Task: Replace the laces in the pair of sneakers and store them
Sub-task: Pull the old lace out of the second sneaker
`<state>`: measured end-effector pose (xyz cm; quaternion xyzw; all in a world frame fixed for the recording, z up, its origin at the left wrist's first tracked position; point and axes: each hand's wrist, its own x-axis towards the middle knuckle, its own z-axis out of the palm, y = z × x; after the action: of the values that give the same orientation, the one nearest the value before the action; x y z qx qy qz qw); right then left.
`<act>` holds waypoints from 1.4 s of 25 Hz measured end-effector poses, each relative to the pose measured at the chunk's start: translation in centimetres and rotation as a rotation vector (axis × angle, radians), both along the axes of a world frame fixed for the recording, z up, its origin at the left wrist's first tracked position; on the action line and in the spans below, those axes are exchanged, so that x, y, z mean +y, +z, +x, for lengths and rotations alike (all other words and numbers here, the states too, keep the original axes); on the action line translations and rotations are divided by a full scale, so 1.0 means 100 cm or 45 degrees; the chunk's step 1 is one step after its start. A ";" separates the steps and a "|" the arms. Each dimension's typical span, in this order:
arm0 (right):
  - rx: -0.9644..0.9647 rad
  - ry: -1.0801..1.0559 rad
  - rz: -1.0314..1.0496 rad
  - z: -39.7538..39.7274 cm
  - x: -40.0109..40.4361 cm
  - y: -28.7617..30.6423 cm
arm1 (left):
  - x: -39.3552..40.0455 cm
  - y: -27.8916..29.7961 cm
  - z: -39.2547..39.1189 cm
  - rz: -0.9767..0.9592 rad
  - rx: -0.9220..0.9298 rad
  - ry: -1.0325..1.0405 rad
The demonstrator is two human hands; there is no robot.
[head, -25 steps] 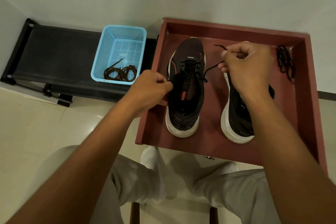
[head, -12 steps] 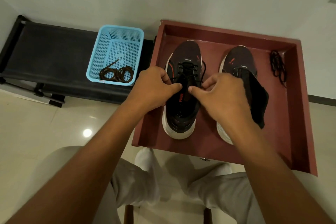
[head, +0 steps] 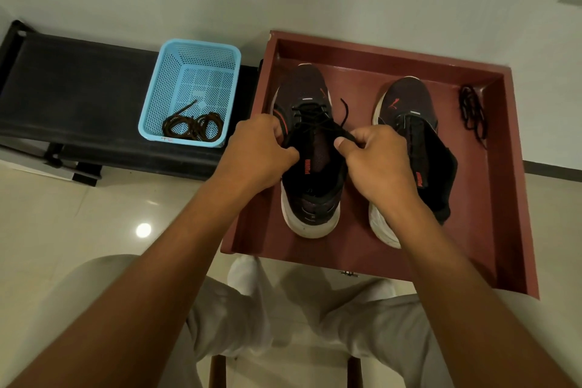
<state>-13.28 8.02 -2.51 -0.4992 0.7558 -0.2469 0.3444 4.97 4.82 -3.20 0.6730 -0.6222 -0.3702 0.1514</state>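
Observation:
Two dark sneakers with white soles stand side by side in a red-brown tray (head: 510, 167). The left sneaker (head: 310, 198) carries a black lace (head: 318, 118) threaded through its eyelets. My left hand (head: 258, 154) grips the lace at the shoe's left side. My right hand (head: 374, 157) pinches the lace's other end between thumb and fingers at the shoe's right side. The right sneaker (head: 406, 104) has no lace and its tongue is flopped open. A spare black lace (head: 472, 116) lies bundled in the tray's far right corner.
A light blue plastic basket (head: 170, 88) holding coiled brown laces (head: 192, 127) sits on a black bench (head: 78, 88) left of the tray. A pale wall runs behind. My knees in light trousers are below, over a glossy tiled floor.
My right hand came down from above the right sneaker to the left sneaker's opening, bringing the lace end with it. My left hand stayed at the shoe's left side.

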 end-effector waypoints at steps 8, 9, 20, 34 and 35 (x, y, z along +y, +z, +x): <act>-0.079 -0.017 0.044 0.001 -0.002 0.000 | -0.008 0.005 -0.024 -0.692 -0.087 -0.364; -0.092 -0.019 0.053 0.001 -0.002 0.001 | -0.011 0.004 -0.029 -0.767 -0.132 -0.429; -0.058 -0.005 0.044 0.000 0.000 -0.001 | -0.031 -0.003 -0.032 -0.535 0.112 -0.264; -0.054 -0.005 0.045 0.002 -0.001 0.003 | -0.044 0.006 -0.023 -0.580 0.058 -0.550; -0.053 -0.001 0.045 0.002 0.000 0.003 | -0.043 0.002 -0.025 -0.604 -0.009 -0.582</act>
<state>-13.09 8.01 -2.17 -0.4876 0.7528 -0.2439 0.3688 2.46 0.55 -2.97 0.4632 -0.8265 -0.2370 0.2146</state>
